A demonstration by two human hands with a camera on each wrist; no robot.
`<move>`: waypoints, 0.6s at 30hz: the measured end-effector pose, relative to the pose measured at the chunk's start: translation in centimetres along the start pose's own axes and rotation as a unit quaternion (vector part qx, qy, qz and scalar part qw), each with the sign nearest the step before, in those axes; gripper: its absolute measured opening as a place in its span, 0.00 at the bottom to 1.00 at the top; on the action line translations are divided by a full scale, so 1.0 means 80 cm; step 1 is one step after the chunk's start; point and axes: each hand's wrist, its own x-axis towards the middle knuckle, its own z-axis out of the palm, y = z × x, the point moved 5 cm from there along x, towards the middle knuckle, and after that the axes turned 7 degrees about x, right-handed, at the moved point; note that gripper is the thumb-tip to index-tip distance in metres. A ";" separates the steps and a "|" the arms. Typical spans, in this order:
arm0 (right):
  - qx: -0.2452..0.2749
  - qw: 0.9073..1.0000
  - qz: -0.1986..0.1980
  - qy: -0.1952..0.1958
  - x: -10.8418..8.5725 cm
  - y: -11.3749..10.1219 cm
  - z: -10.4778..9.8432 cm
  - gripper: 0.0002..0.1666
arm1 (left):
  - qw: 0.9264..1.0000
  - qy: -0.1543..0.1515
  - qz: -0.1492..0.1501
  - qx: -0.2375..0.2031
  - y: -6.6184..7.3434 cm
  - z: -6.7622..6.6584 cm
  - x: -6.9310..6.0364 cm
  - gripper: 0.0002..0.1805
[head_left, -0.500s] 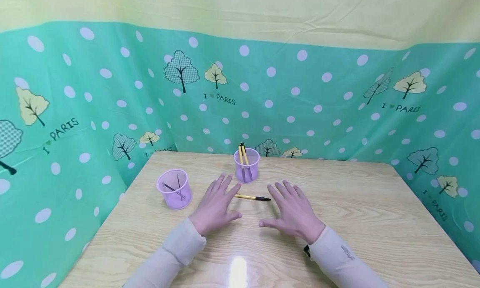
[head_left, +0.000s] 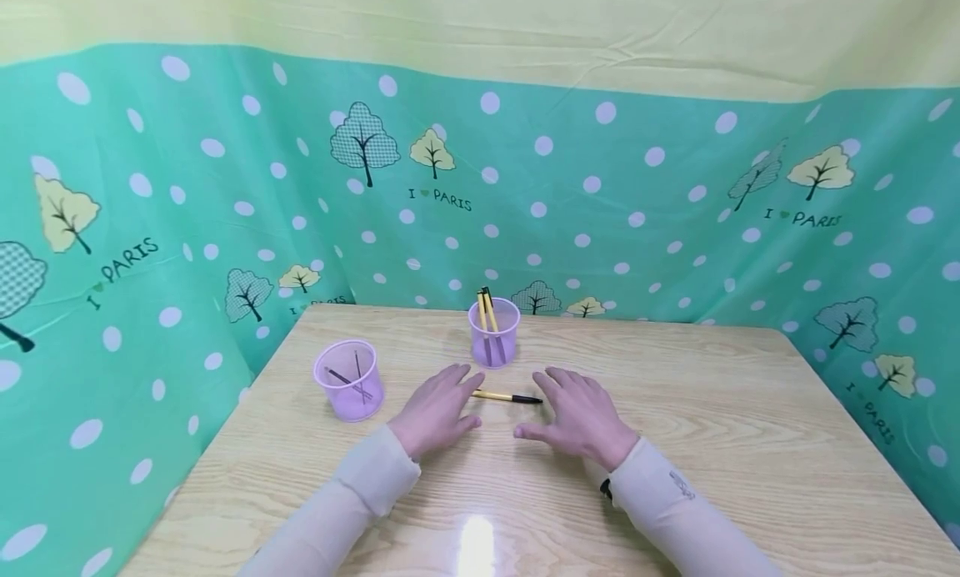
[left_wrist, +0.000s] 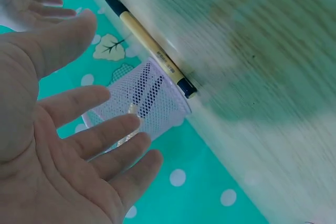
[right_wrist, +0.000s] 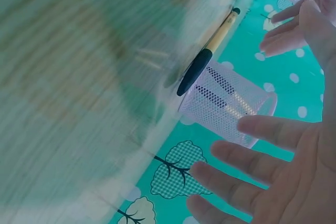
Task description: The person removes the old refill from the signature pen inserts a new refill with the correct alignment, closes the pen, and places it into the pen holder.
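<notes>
A yellow pen (head_left: 498, 396) with a black grip lies crosswise on the table between my hands. My left hand (head_left: 435, 410) is over its left end, fingers extended and palm empty, as the left wrist view shows. To the right of the black tip is my right hand (head_left: 581, 414), its fingers spread and holding nothing. Behind the pen stands a purple mesh cup (head_left: 504, 343) with yellow pens (head_left: 487, 308) upright in it. At the left, a second purple mesh cup (head_left: 347, 398) contains thin dark sticks (head_left: 343, 378), too small to identify.
The wooden table (head_left: 712, 410) extends to both sides of my hands. A green curtain (head_left: 637, 185) with dots and printed trees hangs along its back and sides. Light glares off the table (head_left: 477, 548) near the front.
Both hands have lowered slightly and drawn a little inward, their fingers bending somewhat more. The pen and both cups have stayed in place.
</notes>
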 end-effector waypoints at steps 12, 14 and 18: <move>0.000 0.999 0.013 -0.034 0.017 0.001 0.009 0.46 | 1.000 0.001 0.011 0.022 0.003 0.004 0.023 0.26; -0.002 0.999 0.016 -0.039 0.020 0.003 0.011 0.42 | 1.000 -0.001 0.012 0.022 0.003 0.004 0.027 0.23; -0.004 0.999 0.011 -0.042 0.027 0.005 0.013 0.33 | 1.000 -0.006 0.012 0.015 0.003 0.005 0.035 0.18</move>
